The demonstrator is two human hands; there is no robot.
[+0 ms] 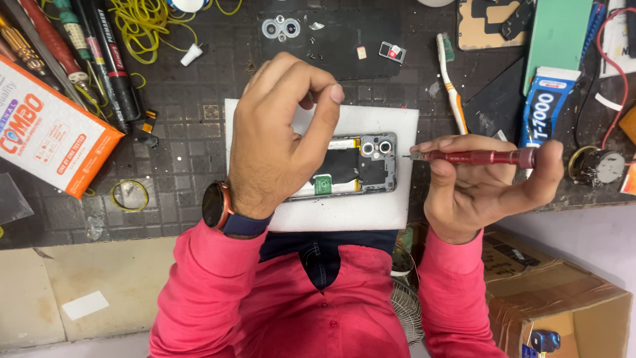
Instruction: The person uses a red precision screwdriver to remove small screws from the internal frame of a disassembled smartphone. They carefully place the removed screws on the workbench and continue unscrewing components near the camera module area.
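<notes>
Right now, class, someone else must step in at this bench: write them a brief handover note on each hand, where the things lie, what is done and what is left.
Left hand: arched over the opened phone, fingertips pressing on it; I cannot tell if it grips anything.
Right hand: holds the red screwdriver level, tip pointing at the phone's camera end, just short of it.
The phone lies back-up on the white pad. Its black back cover lies apart at the top of the bench, loose screws on it.
Done: back cover off, insides exposed.
Left: the inner work at the camera end.
</notes>
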